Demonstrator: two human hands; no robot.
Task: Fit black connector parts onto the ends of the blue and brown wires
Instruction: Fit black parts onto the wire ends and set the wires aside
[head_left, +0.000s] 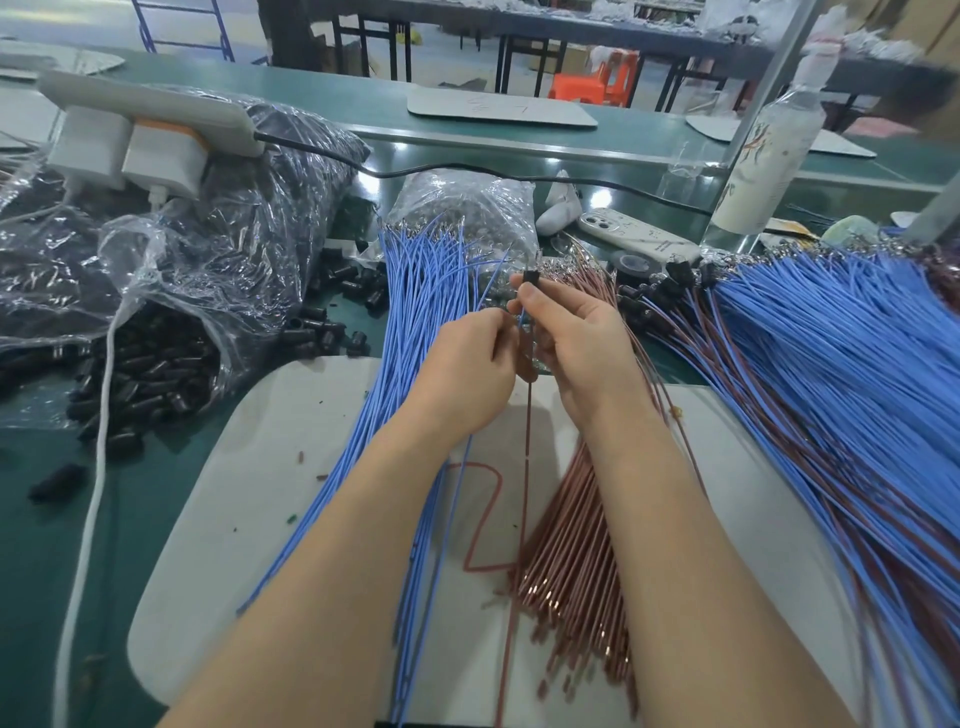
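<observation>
The right grip (571, 338) is closed on a black connector (532, 278), pinching it upright between thumb and fingertips above the tabletop. The left grip (467, 366) sits just beside it with its fingers curled, pinching a single blue wire (496, 275) whose free end slants up next to the connector. A single brown wire (528, 441) hangs straight down from between the two hands; whether its tip is already seated in the connector is hidden by the fingers.

Under the forearms lies a white mat (260, 467) bearing a red scribble. On it a loose blue bundle (415, 322) fans away on the left and a brown bundle (566, 519) lies under the right wrist. Far right, a large heap of blue and brown wires (831, 374) spreads out, black parts visible at its far ends.

On the left an open clear bag (156, 291) spills black connector parts (332, 322) onto the green tabletop (47, 545). A second clear bag (467, 208) stands behind the hands. Further back are a phone (634, 234), a white bottle (763, 156), and a power strip (150, 104) with a white cable (98, 467) trailing forward.
</observation>
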